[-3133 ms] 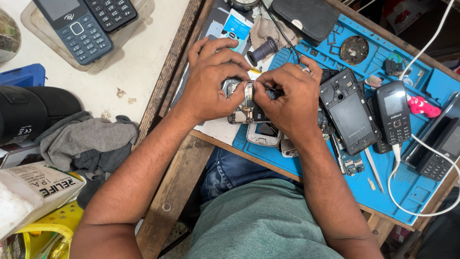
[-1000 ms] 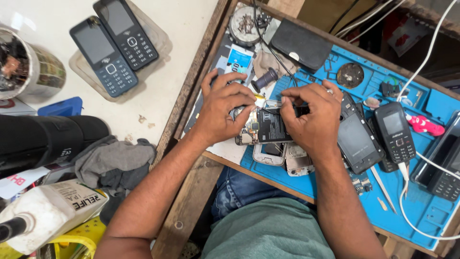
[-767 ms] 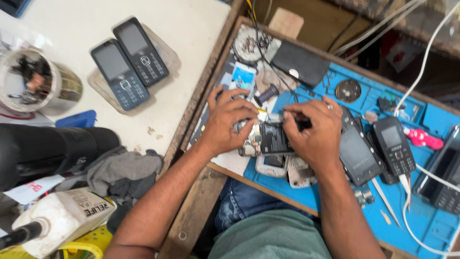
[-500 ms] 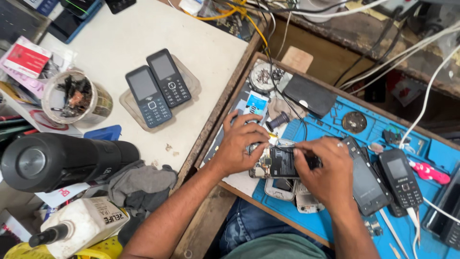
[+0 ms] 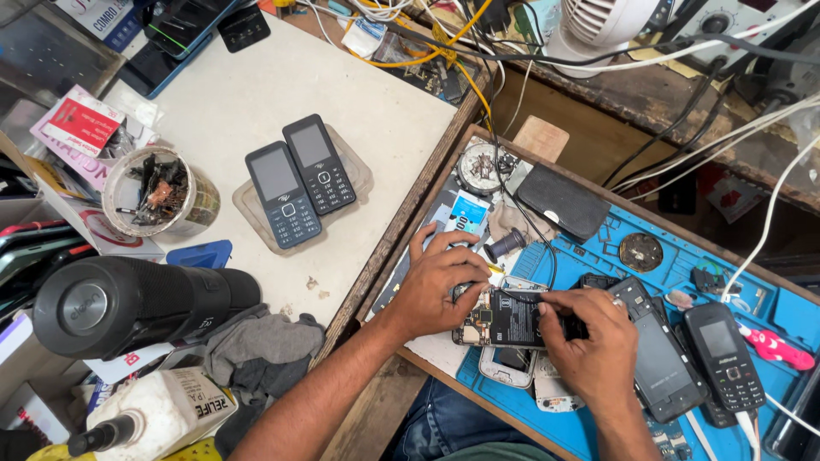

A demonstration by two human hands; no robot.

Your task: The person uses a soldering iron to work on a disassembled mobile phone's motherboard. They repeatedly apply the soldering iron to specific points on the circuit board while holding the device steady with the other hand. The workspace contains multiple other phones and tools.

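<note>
An opened phone [image 5: 504, 318] with its back off, battery and circuit board showing, lies flat on the blue work mat [image 5: 598, 248]. My left hand [image 5: 440, 286] rests on its left end and presses it down. My right hand [image 5: 585, 337] covers its right end, fingertips pinched at the phone's upper edge; whether a tool is in them is hidden. Below the phone lie two pale phone shells [image 5: 508, 365].
On the mat are a black smartphone [image 5: 658, 358], a keypad phone [image 5: 726, 354], a black wallet case [image 5: 564, 201] and small parts. Two keypad phones [image 5: 299, 183] sit in a tray on the white table. A black speaker [image 5: 128, 303], cup of screws [image 5: 158, 192], bottle, cables and fan surround.
The view has tilted upward, bringing the back of the bench, cables and fan into sight. Both hands have stayed on the opened phone, now laid flatter on the mat.
</note>
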